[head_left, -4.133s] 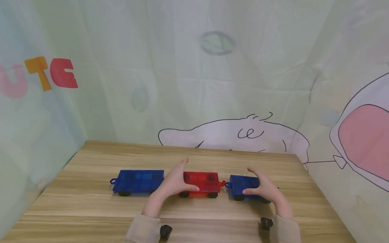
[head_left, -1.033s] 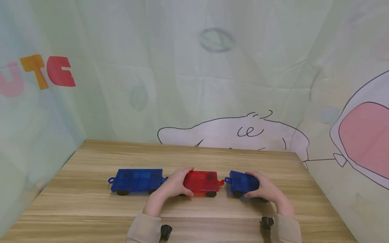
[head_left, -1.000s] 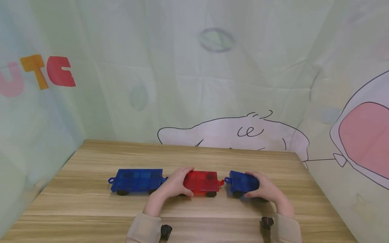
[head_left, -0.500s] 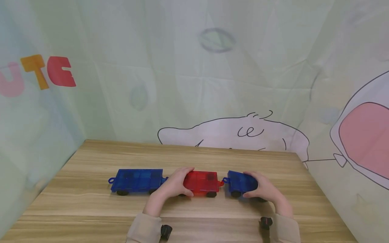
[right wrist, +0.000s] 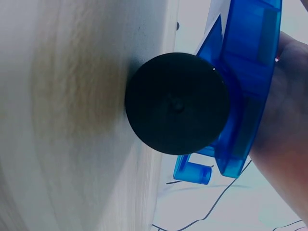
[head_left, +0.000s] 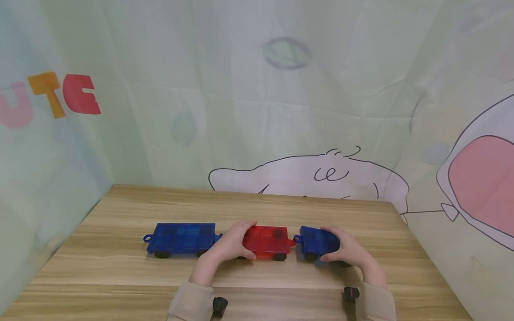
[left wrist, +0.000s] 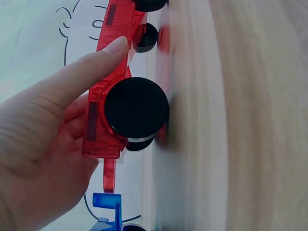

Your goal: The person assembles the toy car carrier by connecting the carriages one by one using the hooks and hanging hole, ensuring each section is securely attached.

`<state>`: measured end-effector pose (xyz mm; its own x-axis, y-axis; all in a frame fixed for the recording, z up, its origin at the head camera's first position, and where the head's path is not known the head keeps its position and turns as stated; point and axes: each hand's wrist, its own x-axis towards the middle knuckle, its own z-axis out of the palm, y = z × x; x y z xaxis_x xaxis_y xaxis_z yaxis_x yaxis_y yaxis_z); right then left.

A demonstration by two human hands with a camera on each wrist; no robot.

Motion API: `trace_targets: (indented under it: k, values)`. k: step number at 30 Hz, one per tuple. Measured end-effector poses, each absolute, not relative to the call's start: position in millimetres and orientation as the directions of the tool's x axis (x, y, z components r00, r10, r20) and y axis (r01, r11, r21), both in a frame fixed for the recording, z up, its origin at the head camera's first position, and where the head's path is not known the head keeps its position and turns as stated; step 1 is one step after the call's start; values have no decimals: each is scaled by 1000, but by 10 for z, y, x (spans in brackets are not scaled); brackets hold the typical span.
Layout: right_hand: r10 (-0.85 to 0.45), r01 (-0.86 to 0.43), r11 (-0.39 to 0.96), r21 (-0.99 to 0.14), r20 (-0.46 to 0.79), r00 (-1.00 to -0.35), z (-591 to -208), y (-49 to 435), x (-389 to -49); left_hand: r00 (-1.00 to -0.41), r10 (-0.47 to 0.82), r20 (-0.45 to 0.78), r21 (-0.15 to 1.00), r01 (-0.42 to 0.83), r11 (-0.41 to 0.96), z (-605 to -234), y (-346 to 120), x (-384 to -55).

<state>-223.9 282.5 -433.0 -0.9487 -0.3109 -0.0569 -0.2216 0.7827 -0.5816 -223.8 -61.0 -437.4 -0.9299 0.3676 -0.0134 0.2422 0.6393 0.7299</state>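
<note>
Three see-through toy train cars with black wheels stand in a row on the wooden table. My left hand (head_left: 229, 244) grips the rear part of the red car (head_left: 268, 240), thumb along its near side in the left wrist view. At the right, my right hand (head_left: 350, 249) holds a blue car (head_left: 317, 240) by its far and near sides. Its ring (head_left: 297, 239) overlaps the red car's hook (head_left: 292, 243) in the head view. The other blue car (head_left: 184, 237) stands at left, its blue hook (left wrist: 115, 204) close at the red car's ring end (left wrist: 109, 175).
The wood-grain table (head_left: 132, 285) ends at a pale printed curtain (head_left: 241, 111) behind and on both sides. Black wrist cameras (head_left: 219, 306) sit at the sleeves, low over the table.
My fingers have come in from a wide spread to grip the red and right blue cars. The right blue car has shifted slightly left, bringing its ring to the red hook.
</note>
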Motion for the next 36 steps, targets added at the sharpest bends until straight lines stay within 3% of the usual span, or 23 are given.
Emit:
trace_targets:
  k: [36]
  values:
    - [-329,-248,786,-566,-43,-943,-4337,2787,-2256,-929,371,-8,714,254,652,-4385,-614,-2250]
